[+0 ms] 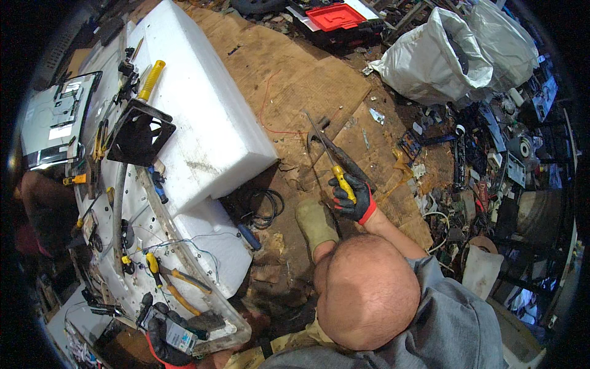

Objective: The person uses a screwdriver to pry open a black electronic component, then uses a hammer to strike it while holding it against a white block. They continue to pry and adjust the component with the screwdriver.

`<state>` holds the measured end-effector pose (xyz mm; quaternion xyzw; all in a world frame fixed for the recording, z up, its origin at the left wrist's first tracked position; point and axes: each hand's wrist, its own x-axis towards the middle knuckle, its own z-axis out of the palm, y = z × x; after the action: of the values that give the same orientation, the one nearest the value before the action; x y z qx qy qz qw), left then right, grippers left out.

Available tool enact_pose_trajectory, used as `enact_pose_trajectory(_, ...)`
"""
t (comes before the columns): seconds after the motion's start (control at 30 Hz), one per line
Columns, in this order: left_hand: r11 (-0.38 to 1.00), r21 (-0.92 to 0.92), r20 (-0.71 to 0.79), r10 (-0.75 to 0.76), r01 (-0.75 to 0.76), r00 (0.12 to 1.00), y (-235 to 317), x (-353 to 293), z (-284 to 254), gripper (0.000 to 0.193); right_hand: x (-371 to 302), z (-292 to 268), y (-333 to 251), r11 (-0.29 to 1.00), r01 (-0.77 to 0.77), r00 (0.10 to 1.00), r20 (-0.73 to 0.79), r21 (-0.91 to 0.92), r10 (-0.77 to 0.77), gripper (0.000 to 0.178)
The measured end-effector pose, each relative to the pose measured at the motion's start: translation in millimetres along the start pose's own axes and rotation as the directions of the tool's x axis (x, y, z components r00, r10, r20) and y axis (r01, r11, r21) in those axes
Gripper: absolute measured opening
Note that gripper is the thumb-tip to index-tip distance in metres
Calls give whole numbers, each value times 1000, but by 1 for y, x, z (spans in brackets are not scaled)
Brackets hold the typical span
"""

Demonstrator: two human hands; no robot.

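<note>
My right hand (353, 200), in a black glove with a red cuff, is closed round the yellow handle of a screwdriver (343, 184). Its thin shaft points up and away over the cardboard, past a dark curved bar (344, 157). Low on the left, my left hand (161, 337), gloved the same way, grips a silver hard drive (179, 339) with a pale label at the corner of the white work panel (228, 328). Close by on this panel lie a yellow-and-black screwdriver (153, 268) and orange-handled pliers (180, 296).
A white foam block (206, 111) rests beside the panel, with a square black frame (140, 132) and a yellow-handled tool (152, 80) by it. Cardboard (301, 80) covers the floor. White sacks (424, 61) and scattered electronic scrap (455, 178) fill the right.
</note>
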<state>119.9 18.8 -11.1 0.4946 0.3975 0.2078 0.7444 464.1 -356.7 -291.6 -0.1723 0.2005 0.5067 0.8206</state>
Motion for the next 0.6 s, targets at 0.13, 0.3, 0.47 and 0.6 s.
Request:
enact_pose_trajectory(0.13, 1000, -17, -6, -25, 25, 1000, 6, -4, 10, 54, -3, -1, 0, 1000, -16, 999, 28, -26, 17, 48)
enact_pose_trajectory(0.3, 998, 61, -26, -16, 18, 1000, 1, -3, 1, 54, -3, 11, 18, 882, 52, 984, -127, -469, -126, 41)
enact_pose_trajectory(0.47, 985, 170, -94, 36, -19, 995, -5, -2, 5, 53, 18, 20, 41, 63, 170, 733, 83, -983, -676, 35)
enact_pose_trajectory(0.6, 999, 24, -29, -26, 26, 999, -6, 7, 4, 53, 22, 22, 40, 22, 160, 666, 92, -987, -740, 38)
